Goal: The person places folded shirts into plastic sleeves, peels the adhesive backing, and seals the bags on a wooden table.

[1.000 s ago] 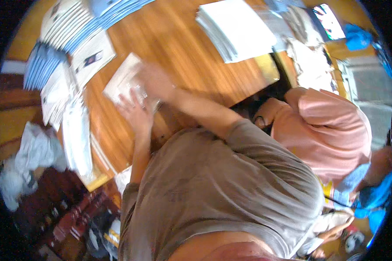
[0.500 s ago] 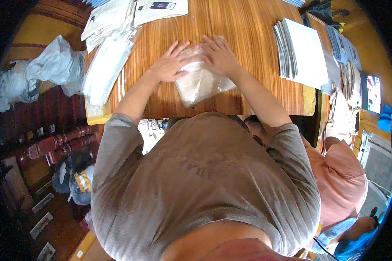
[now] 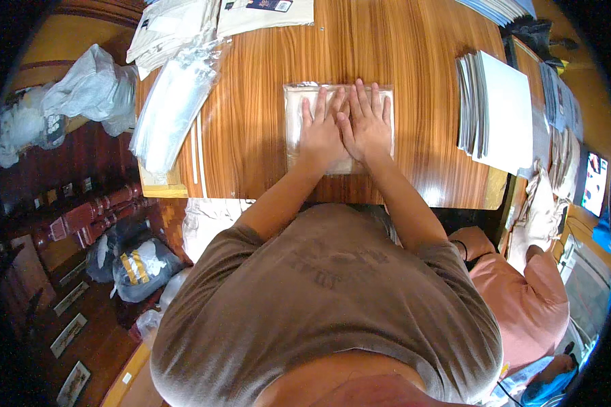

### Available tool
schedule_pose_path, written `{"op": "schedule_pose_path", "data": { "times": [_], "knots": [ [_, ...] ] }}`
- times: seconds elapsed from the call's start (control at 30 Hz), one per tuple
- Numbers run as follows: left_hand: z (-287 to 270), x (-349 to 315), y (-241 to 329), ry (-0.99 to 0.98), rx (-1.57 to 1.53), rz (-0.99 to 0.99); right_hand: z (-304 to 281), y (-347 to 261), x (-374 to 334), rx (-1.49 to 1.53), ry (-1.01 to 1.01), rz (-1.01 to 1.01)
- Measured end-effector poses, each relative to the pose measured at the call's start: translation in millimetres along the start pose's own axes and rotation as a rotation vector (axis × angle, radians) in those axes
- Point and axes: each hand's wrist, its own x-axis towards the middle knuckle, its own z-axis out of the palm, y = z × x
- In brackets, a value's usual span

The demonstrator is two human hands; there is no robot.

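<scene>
A clear plastic bag [image 3: 293,115] with folded, pale beige cloth inside lies flat on the wooden table [image 3: 258,129], its sides squared to the near edge. My left hand [image 3: 322,136] presses flat on the middle of it, fingers stretched out and pointing away from me. Beside it, my right hand [image 3: 369,129] rests on the bag's right half, also open and flat. The two hands touch or slightly overlap near the thumbs. Part of the bag is hidden under them.
Empty clear plastic bags [image 3: 173,112] are piled at the table's left. Behind them lie folded beige garments [image 3: 180,30], one with a dark tag [image 3: 271,5]. A stack of white boards [image 3: 502,112] stands at the right. A person in pink [image 3: 519,292] sits to my right.
The filled bag, tilted before, now lies straight. Both my hands have come down onto its middle, closer together and nearer me. The whole view has shifted a little.
</scene>
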Motion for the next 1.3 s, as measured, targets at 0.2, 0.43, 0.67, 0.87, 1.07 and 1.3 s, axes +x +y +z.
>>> {"op": "schedule_pose_path", "data": {
  "times": [0.2, 0.43, 0.67, 0.87, 1.07, 1.3],
  "knots": [
    [15, 3, -7, 0.078, -0.031, 0.017, -4, -4, 5, -0.048, -0.067, 0.009],
    [11, 6, -12, 0.110, -0.085, 0.041, -5, -5, 7, 0.001, -0.056, 0.023],
    [21, 7, -11, 0.172, -0.062, 0.034, 16, 2, 8, -0.038, -0.053, 0.014],
    [-28, -6, -30, 0.396, -0.398, 0.031, -43, 24, -25, 0.132, 0.039, 0.098],
    [9, -83, -115, 0.259, -1.106, -0.643, -33, 58, -82, 0.737, -0.076, 0.566],
    [-37, -80, -113, 0.362, -1.523, -0.237, -70, 41, -92, 0.900, 0.284, 0.019]
  ]
}}
